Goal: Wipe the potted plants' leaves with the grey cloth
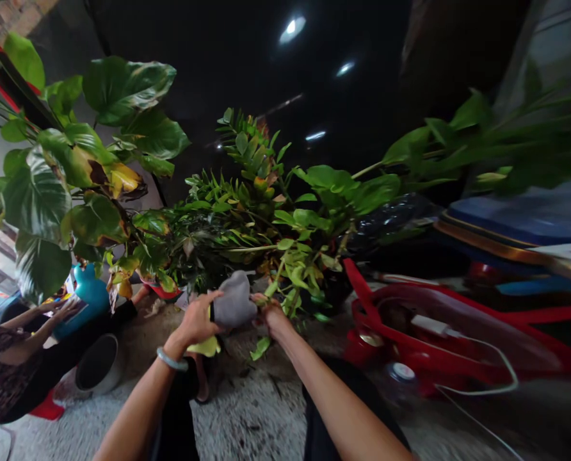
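Observation:
My left hand (200, 319), with a pale bangle at its wrist, is closed round a grey cloth (235, 299) near the middle of the view. Something yellow (205, 346) hangs below that hand. On the cloth's right side my right hand (271, 315) has its fingers pressed together among thin stems and light green leaves (295, 269); blur hides what exactly they pinch. Dense green plants (247, 192) stand just beyond both hands.
At the right lies a red plastic frame (376, 314) with a white cable (499, 352). Large leaves (40, 192) hang at the left. Below them a person (14, 365) sits near a blue object (89, 294) and a round bin (97, 363).

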Available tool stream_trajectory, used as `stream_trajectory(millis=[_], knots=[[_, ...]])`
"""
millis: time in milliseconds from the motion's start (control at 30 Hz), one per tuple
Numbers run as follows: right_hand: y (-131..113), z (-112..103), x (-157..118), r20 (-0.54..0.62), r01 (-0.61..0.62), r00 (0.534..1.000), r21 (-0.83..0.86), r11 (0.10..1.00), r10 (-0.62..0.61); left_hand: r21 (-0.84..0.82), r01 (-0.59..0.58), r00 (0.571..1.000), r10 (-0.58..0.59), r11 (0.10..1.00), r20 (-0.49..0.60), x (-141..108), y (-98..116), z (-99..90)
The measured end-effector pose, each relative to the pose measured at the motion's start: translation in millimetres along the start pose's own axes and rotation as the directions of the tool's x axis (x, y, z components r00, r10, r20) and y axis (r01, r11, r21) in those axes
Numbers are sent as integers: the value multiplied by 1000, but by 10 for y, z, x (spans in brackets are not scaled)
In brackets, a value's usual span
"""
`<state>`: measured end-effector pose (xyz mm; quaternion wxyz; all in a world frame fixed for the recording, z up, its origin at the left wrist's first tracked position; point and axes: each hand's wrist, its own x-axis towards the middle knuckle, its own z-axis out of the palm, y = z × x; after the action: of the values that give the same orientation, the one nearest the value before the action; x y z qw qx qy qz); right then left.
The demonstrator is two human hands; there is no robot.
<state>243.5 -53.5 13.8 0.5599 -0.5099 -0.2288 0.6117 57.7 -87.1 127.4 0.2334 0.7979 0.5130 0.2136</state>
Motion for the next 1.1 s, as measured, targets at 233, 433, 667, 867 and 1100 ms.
stream_trajectory(millis=[233, 433, 667, 867, 1100], knots=[[16, -18, -7, 3, -19, 1000, -29, 999, 19, -143, -237, 925, 179, 961, -334, -489, 129, -400], [-13, -13, -42, 10, -31, 999, -49, 998, 32, -250, 109, 707, -252, 962, -660, -181, -267, -438], [-13, -10, -51, 29, -35, 999, -55, 998, 37, -233, 128, 912, -206, 964, -354, -706, -445, 159], [-7, -17, -21, 30, -40, 999, -72, 997, 42, -202, 19, 681, -161, 979, -714, -384, -169, -458], [2, -24, -18, 17, -14, 1000, -78, 997, 15, -233, 179, 925, -244, 956, -292, -411, -485, 214]])
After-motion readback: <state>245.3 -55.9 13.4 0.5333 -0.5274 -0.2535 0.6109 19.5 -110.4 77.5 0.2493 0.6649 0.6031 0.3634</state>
